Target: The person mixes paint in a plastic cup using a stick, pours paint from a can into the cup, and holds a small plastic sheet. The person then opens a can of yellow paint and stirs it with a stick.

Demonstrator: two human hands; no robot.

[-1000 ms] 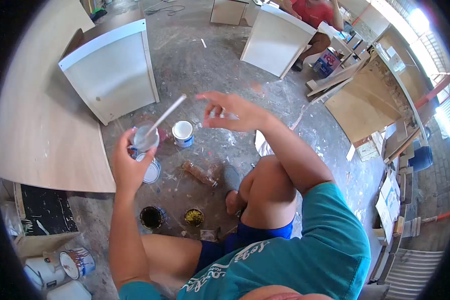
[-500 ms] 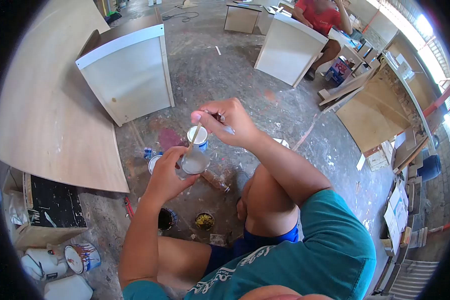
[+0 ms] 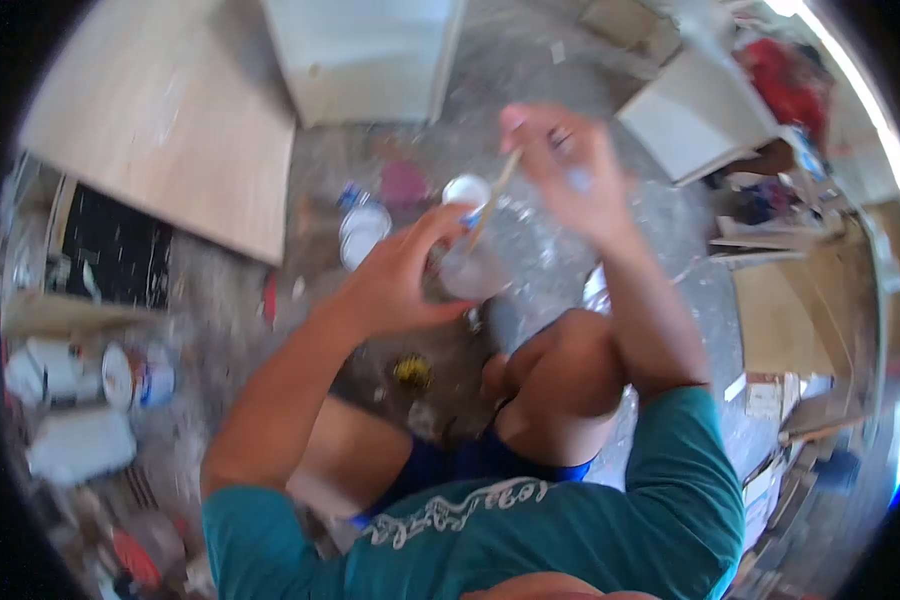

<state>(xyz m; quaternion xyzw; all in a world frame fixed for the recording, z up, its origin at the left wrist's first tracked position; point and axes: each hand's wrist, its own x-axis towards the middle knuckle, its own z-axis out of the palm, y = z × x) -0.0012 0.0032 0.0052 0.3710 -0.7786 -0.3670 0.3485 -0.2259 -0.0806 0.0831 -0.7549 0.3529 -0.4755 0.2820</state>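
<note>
My left hand (image 3: 395,265) is curled around a clear plastic cup (image 3: 470,275) with pale, whitish contents. Between the fingertips of my right hand (image 3: 575,175) is the top end of a thin wooden stick (image 3: 497,200), slanting down with its lower end in the cup. A pale smear marks the right hand. Behind the cup on the floor stands a can with a white lid (image 3: 467,190). Left of it are round white lids or cans (image 3: 365,232), partly behind my left hand. Motion blurs the view, so the cup's contents are unclear.
Below my forearm sits a tin with yellow contents (image 3: 411,372). Paint cans (image 3: 138,377) and a white jug (image 3: 82,445) stand at left. A white panelled cabinet (image 3: 365,60) and a large wooden sheet (image 3: 170,120) are ahead. A person in a red shirt (image 3: 785,85) is far right.
The view has swung down and left, so the floor things shift in the frame. Both hands appear further right, with the right hand higher above the cup. The cup and stick stay held.
</note>
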